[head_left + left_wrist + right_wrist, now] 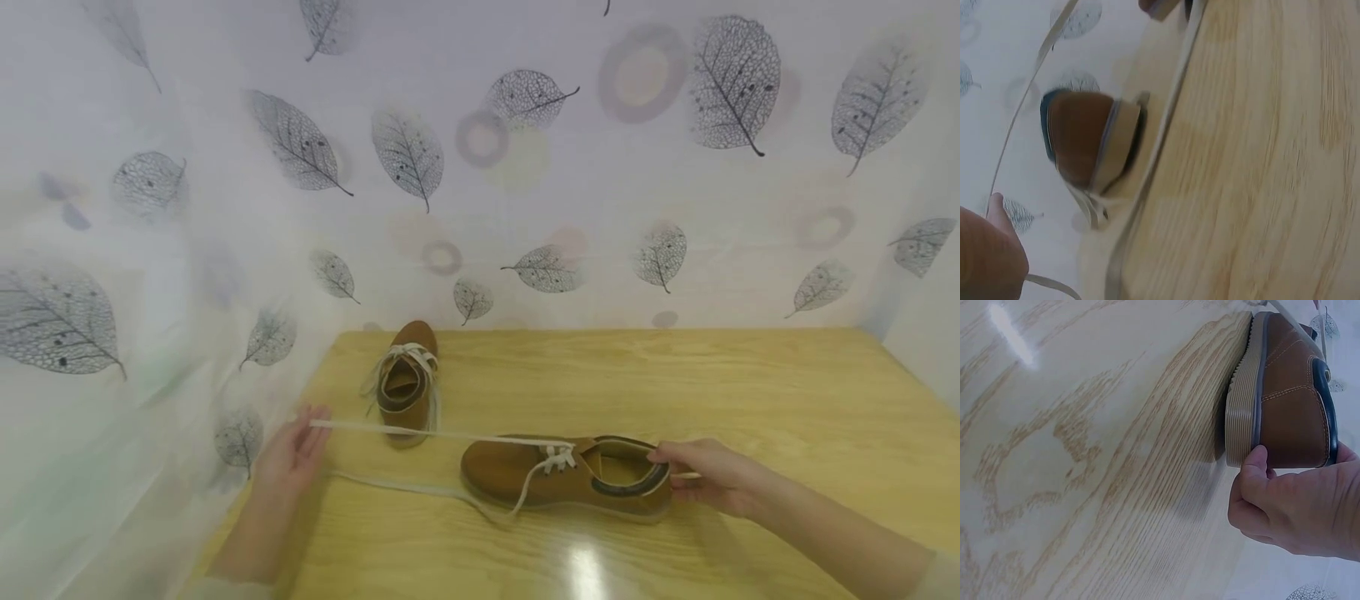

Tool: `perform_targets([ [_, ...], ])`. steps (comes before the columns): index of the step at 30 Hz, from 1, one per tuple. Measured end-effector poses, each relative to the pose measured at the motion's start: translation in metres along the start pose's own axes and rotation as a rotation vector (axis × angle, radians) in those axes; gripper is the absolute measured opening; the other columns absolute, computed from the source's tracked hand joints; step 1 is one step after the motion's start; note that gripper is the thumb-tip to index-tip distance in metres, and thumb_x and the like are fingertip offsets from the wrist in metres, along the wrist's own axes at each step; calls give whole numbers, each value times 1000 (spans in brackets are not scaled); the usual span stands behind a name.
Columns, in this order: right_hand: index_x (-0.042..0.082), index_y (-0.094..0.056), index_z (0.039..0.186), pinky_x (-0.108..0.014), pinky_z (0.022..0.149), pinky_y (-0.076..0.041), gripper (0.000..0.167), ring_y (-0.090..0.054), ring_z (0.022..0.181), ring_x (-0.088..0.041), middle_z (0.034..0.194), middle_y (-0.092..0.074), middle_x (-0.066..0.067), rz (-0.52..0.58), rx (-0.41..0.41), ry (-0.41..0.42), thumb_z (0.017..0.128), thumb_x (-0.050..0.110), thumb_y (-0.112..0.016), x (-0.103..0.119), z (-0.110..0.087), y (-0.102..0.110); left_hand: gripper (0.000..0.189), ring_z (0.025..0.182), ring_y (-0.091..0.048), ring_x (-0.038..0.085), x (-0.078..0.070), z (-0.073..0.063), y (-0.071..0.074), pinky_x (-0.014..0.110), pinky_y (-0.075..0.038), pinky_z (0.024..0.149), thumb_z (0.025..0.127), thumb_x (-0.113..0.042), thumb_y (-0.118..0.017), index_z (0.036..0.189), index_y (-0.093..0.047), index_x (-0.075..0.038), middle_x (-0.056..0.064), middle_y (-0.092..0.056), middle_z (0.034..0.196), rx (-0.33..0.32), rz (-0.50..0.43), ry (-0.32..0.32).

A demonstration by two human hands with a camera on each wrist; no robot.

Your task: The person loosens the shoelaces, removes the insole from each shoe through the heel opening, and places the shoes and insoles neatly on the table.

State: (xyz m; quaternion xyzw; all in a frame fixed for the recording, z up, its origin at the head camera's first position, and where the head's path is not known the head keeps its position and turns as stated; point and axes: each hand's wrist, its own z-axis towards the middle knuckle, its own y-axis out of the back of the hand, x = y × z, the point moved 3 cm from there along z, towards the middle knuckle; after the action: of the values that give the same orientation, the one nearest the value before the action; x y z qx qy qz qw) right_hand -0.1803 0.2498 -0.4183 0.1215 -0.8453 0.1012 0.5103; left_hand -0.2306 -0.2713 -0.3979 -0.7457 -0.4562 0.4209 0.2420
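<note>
A brown lace-up shoe (517, 471) lies on the wooden table, its toe pointing left. My right hand (708, 477) grips its heel, with the thumb low at the sole (1242, 425) and a finger up by the dark collar. From the eyelets a pale shoelace (420, 432) runs taut to the left, its far part pinched by my left hand (292, 450). The lace's other length (405, 483) trails lower, looping beside the shoe and stretching left. In the left wrist view, my left thumb (1000, 215) shows against the taut strand.
Behind the taut lace stands a second brown shoe (415, 333), toe away from me, with its laces hanging loose. Leaf-printed pale sheeting (540, 183) closes off the back and left sides of the wooden table (787, 392).
</note>
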Motion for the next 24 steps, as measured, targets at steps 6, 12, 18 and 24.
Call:
perform_targets([
  [6, 6, -67, 91, -26, 79, -49, 18, -46, 88, -18, 93, -42, -2, -2, 0, -9, 90, 17, -53, -1, 0, 1, 24, 91, -69, 19, -16, 9, 20, 25, -43, 100, 93, -1, -55, 111, -61, -16, 12, -70, 91, 63, 93, 22],
  [12, 0, -66, 98, -27, 80, -50, 23, -45, 92, -22, 105, -36, -8, -1, 10, -8, 90, 16, -51, -1, -1, 2, 34, 89, -70, 19, -19, 15, 32, 27, -44, 98, 101, -5, -39, 86, -69, -10, 11, -72, 92, 218, 413, 51],
  [18, 2, -67, 93, -27, 82, -51, 20, -48, 95, -23, 101, -38, -7, 6, -9, -19, 89, 16, -53, -2, -1, 1, 30, 90, -70, 26, -13, 21, 44, 34, -46, 97, 101, -7, -38, 89, -65, -3, 18, -70, 90, 235, 506, 101],
  [24, 5, -67, 90, -27, 82, -50, 18, -48, 94, -22, 99, -38, -6, 6, -8, -21, 88, 17, -54, -1, -2, 1, 36, 98, -67, 29, 0, 19, 48, 33, -41, 102, 103, -10, -34, 94, -66, 4, 23, -69, 99, 277, 384, 244],
])
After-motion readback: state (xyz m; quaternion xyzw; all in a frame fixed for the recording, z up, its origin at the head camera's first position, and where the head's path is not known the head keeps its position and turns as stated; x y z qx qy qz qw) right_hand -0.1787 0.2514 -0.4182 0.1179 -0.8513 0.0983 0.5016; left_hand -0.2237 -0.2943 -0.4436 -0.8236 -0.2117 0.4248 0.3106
